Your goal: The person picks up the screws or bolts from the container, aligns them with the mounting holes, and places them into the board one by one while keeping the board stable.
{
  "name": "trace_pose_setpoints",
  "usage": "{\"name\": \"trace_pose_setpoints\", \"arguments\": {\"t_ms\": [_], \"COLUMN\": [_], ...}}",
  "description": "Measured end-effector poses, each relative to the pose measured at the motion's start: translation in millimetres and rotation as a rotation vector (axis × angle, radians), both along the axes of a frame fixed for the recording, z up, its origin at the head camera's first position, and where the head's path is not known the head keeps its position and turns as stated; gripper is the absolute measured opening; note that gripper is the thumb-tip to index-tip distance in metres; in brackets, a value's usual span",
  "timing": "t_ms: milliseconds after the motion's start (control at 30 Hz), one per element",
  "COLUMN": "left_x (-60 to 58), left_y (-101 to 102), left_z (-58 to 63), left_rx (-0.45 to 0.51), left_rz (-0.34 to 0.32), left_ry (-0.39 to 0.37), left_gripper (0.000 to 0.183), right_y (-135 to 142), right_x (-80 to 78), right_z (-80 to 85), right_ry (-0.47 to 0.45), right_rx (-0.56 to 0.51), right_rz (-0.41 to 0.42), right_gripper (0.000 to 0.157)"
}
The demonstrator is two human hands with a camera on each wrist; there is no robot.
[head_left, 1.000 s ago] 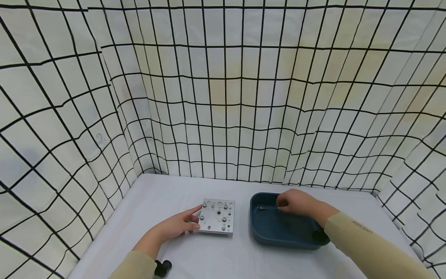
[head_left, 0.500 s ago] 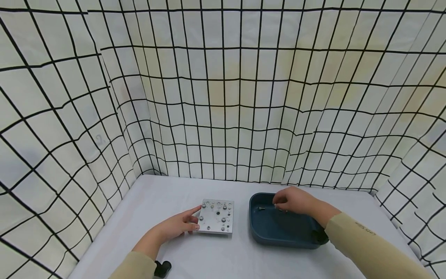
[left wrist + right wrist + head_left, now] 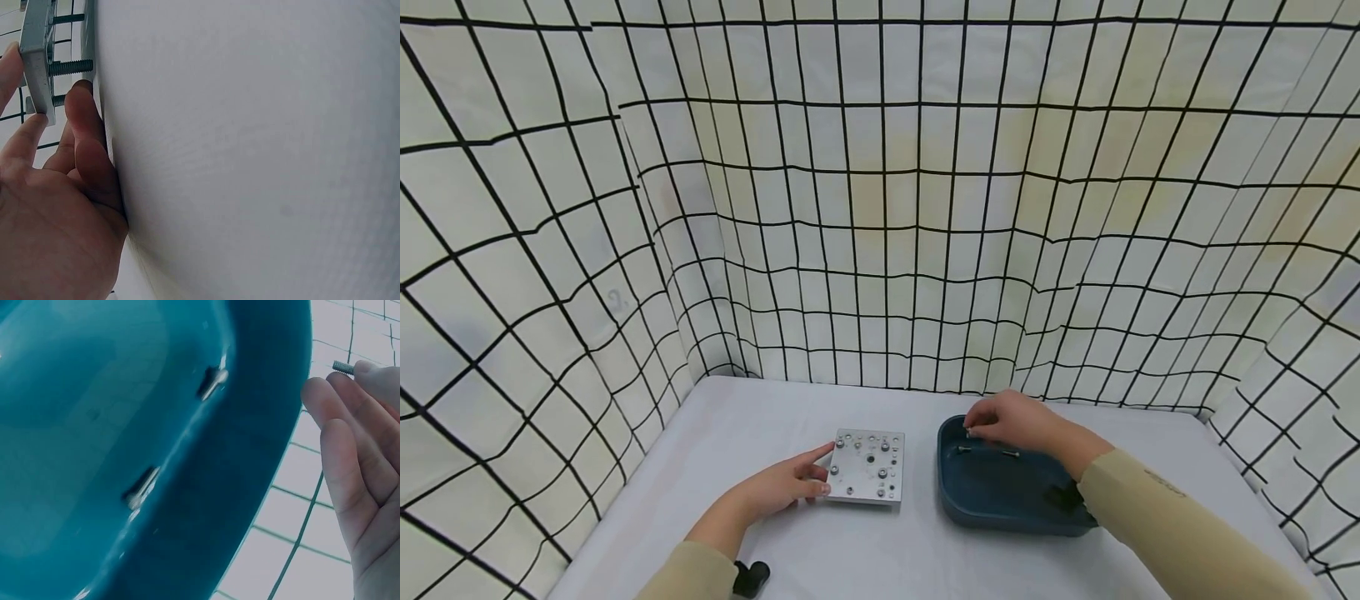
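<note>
In the head view my left hand (image 3: 784,483) holds the left edge of a square metal plate (image 3: 862,467) with holes and bolt heads on top. The left wrist view catches the plate (image 3: 39,59) from the side, threaded bolts (image 3: 72,67) sticking out below, my fingertips (image 3: 84,103) beside them. My right hand (image 3: 1018,419), over the far left part of a dark blue tray (image 3: 992,523), pinches a small bolt (image 3: 967,432). Its threaded end (image 3: 342,367) juts from between thumb and fingers. Two more bolts (image 3: 964,449) (image 3: 142,487) lie inside the tray.
Both the plate and the tray stand on a white-covered table (image 3: 820,558). White walls with a black grid (image 3: 880,250) close in the back and sides. A small black object (image 3: 751,578) lies near my left sleeve.
My right hand has moved left and slightly up in the tray, and the bolt in its fingers has come into sight. A second loose bolt is uncovered. My left hand stays on the plate.
</note>
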State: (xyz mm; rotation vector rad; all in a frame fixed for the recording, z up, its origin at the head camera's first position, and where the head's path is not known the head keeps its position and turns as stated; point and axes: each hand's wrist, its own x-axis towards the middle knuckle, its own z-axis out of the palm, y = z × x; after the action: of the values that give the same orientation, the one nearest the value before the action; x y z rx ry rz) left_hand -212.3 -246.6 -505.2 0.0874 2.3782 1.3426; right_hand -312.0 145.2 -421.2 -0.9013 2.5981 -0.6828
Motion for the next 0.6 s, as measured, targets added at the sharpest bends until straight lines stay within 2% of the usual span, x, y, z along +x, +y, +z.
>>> {"name": "trace_pose_setpoints", "arguments": {"t_ms": [200, 600], "left_x": [0.0, -0.9], "left_y": [-1, -1], "left_z": [-0.2, 0.6], "left_rx": [0.011, 0.01], "left_rz": [0.002, -0.003], "left_ry": [-0.003, -0.014], "left_gripper": [0.076, 0.078], "right_y": [-29, -90], "right_x": [-4.3, -6.5], "right_z": [0.6, -0.3], "right_ry": [-0.022, -0.034], "right_rx": [-0.029, -0.065], "right_rz": [-0.01, 0.033], "right_gripper": [0.013, 0.01]}}
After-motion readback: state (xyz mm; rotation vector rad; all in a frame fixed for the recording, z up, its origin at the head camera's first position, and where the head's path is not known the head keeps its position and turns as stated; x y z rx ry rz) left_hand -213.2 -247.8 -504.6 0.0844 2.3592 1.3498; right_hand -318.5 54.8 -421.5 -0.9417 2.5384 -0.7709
